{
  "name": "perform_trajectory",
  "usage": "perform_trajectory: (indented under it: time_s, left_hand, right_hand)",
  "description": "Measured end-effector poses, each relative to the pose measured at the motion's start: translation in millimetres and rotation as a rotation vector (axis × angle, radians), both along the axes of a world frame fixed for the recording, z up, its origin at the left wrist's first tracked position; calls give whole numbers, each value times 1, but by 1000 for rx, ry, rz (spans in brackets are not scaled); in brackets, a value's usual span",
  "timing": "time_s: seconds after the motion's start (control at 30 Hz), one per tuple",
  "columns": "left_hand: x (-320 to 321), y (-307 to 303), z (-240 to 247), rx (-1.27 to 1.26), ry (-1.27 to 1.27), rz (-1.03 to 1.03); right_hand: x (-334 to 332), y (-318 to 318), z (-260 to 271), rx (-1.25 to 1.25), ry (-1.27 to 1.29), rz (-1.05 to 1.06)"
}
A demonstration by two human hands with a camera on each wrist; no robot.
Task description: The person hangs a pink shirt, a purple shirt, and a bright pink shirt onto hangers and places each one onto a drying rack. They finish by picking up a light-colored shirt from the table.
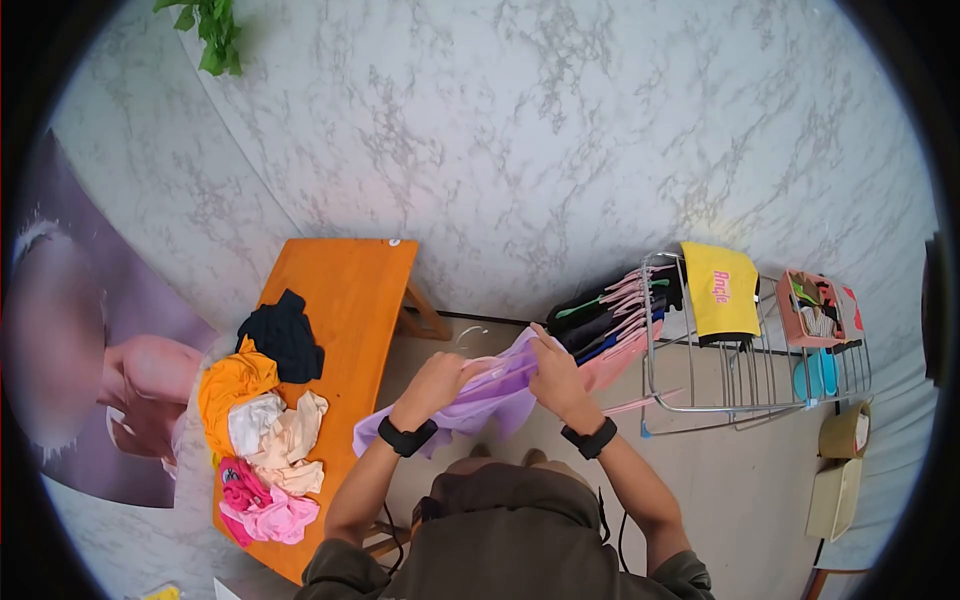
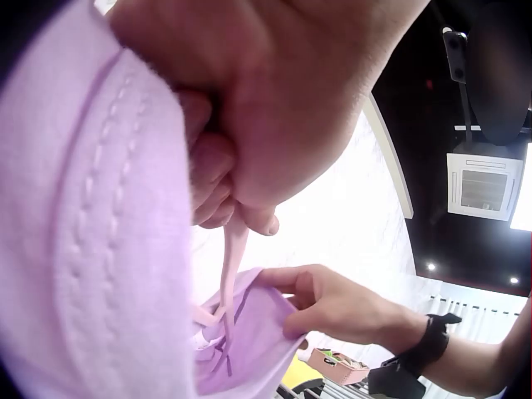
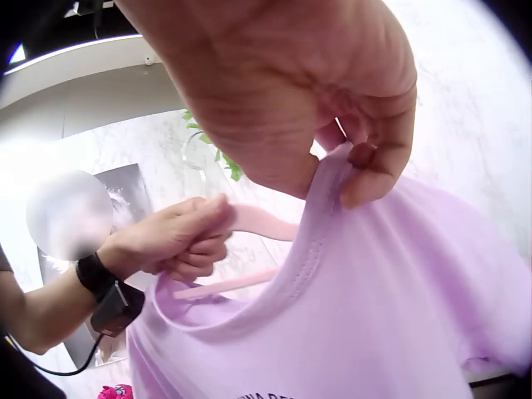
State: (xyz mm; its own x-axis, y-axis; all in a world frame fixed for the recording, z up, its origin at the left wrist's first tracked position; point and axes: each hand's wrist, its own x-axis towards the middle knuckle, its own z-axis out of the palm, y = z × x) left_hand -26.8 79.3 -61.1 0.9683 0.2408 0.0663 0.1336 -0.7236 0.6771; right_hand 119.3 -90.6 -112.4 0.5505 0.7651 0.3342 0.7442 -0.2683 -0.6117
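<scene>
A lilac shirt (image 1: 490, 397) hangs in front of the body between both hands, its neckline facing up in the right wrist view. The left hand (image 1: 436, 384) has its fingers curled round a pink hanger (image 3: 259, 223), part of which lies inside the neck opening. The right hand (image 1: 556, 378) pinches the collar edge (image 3: 326, 187) between thumb and fingers. Dark lettering shows at the lower edge of the right wrist view. The far part of the hanger is hidden by the cloth.
An orange table (image 1: 345, 260) at the left bears a pile of clothes (image 1: 262, 420). At the right stands a metal rack (image 1: 700, 408) with clothes on pink hangers, a yellow cloth (image 1: 722, 295) and a pink basket (image 1: 800, 330). Bins (image 1: 835, 500) stand beyond it.
</scene>
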Motion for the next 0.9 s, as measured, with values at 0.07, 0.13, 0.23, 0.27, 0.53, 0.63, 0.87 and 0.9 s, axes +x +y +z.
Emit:
perform_trajectory:
  time_s: [0.07, 0.13, 0.23, 0.27, 0.53, 0.63, 0.87, 0.9]
  left_hand:
    - [-1, 1, -2, 6, 9, 16]
    - [-1, 3, -2, 14, 18, 28]
    - [-3, 5, 3, 4, -32, 63]
    - [-3, 5, 7, -33, -39, 44]
    - [-15, 18, 7, -123, -69, -55]
    - [-17, 22, 16, -156, -82, -131]
    - [-36, 40, 15, -150, -81, -23]
    - [-38, 41, 16, -182, -53, 6]
  right_hand:
    - [-6, 1, 8, 4, -5, 7]
    - [-11, 1, 17, -51, 124, -40]
    - [-27, -8, 24, -78, 207, 105]
    - [-37, -11, 23, -79, 206, 106]
    - [-39, -37, 46, 291, 45, 123]
    - [-6, -30, 62, 221, -165, 76]
    - [44, -56, 7, -26, 157, 89]
    - [46, -59, 5, -90, 200, 65]
